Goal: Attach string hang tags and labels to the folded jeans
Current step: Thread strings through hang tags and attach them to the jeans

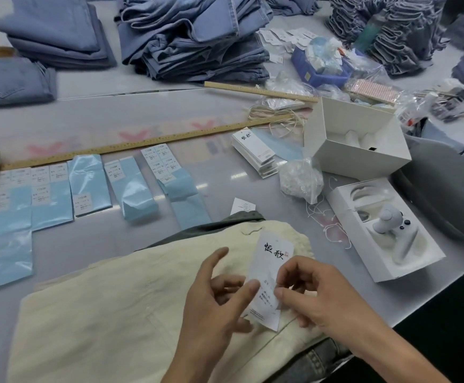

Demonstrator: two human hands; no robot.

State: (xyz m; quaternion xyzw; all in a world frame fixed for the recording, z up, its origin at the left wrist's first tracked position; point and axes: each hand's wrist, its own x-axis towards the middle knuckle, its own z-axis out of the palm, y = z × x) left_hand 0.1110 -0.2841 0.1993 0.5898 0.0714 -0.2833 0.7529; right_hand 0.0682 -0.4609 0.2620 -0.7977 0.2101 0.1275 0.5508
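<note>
Two hands meet over one white hang tag (266, 277), which lies on the cream folded jeans (109, 308) at the near edge of the surface (225, 111). The right hand (316, 297) pinches the tag's right edge between thumb and forefinger, seemingly pressing a small label onto its lower half — whether that label is already stuck down I cannot tell. The left hand (219, 294) has its thumb laid on the tag's left edge and the other fingers loosely spread, steadying rather than gripping. To do this step well, I would keep the left thumb flat so the tag cannot skate on the fabric, square the label with the printed lines, then smooth it from one edge across so no bubble or skew is left. No string shows clearly at the tag's top, so threading it to the jeans likely remains. Outward from the hands, the sticker sheets (87, 186) on blue backing lie in a row to the left, just below a long wooden ruler (147, 142); a stack of spare tags (255, 150) sits beyond the jeans, a clear bag (301, 178) beside it, loose strings (327, 219) near the open white boxes — all within reach. Blue jeans stacks (197, 40) wait at the far side.
</note>
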